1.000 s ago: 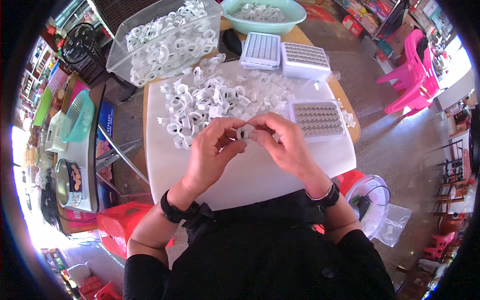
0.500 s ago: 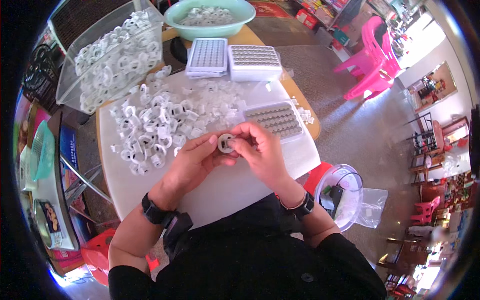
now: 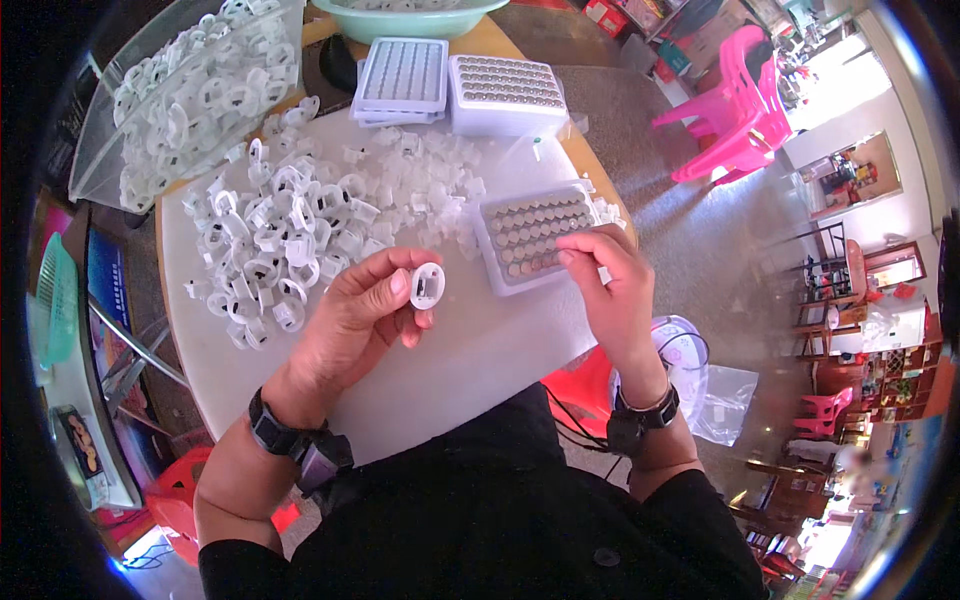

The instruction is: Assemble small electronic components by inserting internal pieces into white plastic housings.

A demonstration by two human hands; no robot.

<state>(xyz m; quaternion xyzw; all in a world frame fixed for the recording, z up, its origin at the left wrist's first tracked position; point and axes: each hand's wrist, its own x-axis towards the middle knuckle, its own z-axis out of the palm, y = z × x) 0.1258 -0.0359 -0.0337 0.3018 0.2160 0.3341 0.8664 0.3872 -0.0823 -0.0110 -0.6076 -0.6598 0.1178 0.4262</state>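
My left hand (image 3: 365, 300) is closed, pinching a small round white plastic housing (image 3: 427, 286) between thumb and fingers, its face with a dark slot turned up. My right hand (image 3: 612, 280) reaches over the near right corner of a pale plastic tray (image 3: 486, 245) that holds rows of small silver button cells (image 3: 540, 228). Thumb and forefinger there are pressed together at the cells; whatever they grip, if anything, is hidden. To the left lies a heap of similar white plastic housings (image 3: 290, 235), with a pile of small translucent plastic pieces (image 3: 420, 185) beside it.
At the back, stacked pale trays (image 3: 402, 80) stand beside a taller stack of cell trays (image 3: 508, 95). A clear bin (image 3: 200, 115) of white parts is at the far left, near a green basin (image 3: 415, 22). A pink chair (image 3: 730, 110) stands beyond the table (image 3: 450, 390).
My hands have come apart. The right one has moved right to the tray of button cells, while the left keeps the white housing. The whole view has shifted slightly.
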